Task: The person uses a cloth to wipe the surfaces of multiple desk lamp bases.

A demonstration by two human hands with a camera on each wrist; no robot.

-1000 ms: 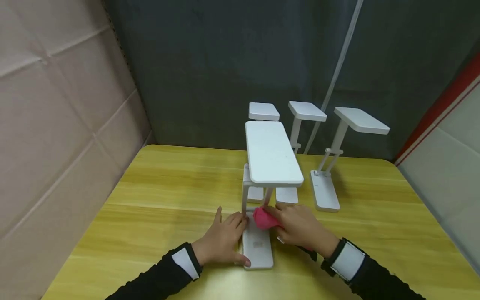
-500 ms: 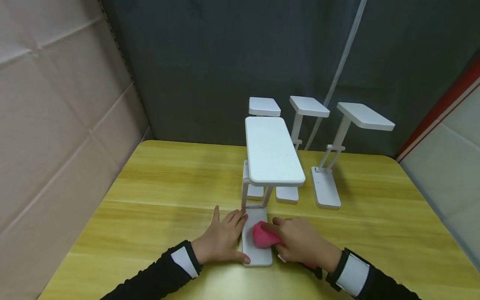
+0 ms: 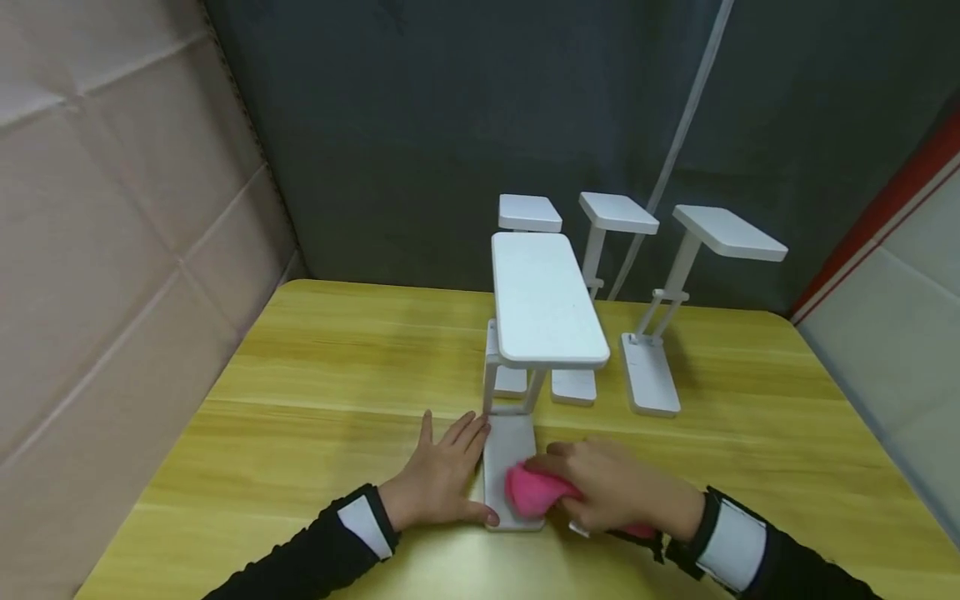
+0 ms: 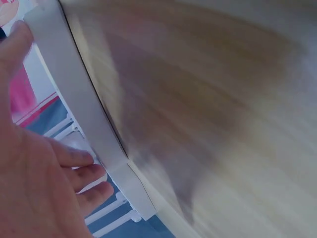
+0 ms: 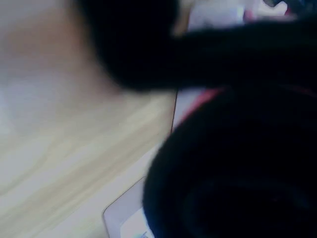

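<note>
A white folding desk lamp [image 3: 546,310] stands near the table's front edge, its flat base [image 3: 507,446] pointing toward me. My left hand [image 3: 442,477] lies flat on the table against the base's left side, fingers straight, thumb at the near corner; the left wrist view shows the base edge [image 4: 74,94] beside those fingers. My right hand [image 3: 611,486] grips a pink cloth [image 3: 534,492] and presses it on the near end of the base. The right wrist view is blurred and mostly dark.
Three more white desk lamps [image 3: 528,214] [image 3: 617,213] [image 3: 726,232] stand in a row behind, near the dark curtain. A white cord [image 3: 678,129] hangs down the curtain. The yellow wooden table [image 3: 330,375] has a padded wall at its left.
My right hand has drawn the pink cloth along the lamp base from its hinge end to the near end. The left hand has stayed beside the base.
</note>
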